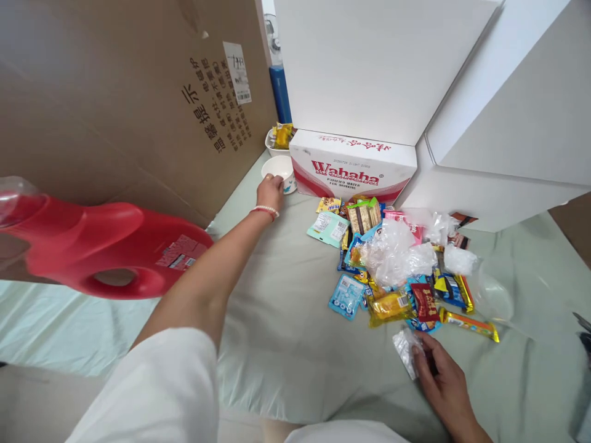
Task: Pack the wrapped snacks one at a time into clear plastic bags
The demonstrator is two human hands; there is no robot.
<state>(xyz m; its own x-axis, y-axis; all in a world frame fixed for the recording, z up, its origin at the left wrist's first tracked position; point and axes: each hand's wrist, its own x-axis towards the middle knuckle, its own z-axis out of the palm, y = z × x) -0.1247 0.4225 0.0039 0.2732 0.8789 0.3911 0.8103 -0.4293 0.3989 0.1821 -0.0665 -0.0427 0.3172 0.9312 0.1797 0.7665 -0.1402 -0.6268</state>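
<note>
My left hand point(270, 193) reaches forward and grips the near rim of a white bowl point(290, 184) with a small blue pattern, beside the Wahaha box. Between the thumb and fingers of my right hand point(443, 378) is a crumpled clear plastic wrapper point(407, 352), held low over the cloth. Just beyond it lies a pile of packaged snacks, with a yellow-wrapped cake point(390, 306), a dark red packet point(423, 301), a light blue sachet point(347, 296) and a long orange bar point(470, 325). Crumpled clear plastic bags point(392, 252) lie on top.
A white and red Wahaha box point(353, 166) stands behind the pile, against white panels. Behind the bowl sits a white container point(272, 147) with yellow packets. To the left are a red jug point(106, 240) and a large cardboard box point(115, 92). Pale green cloth point(277, 332) covers the surface.
</note>
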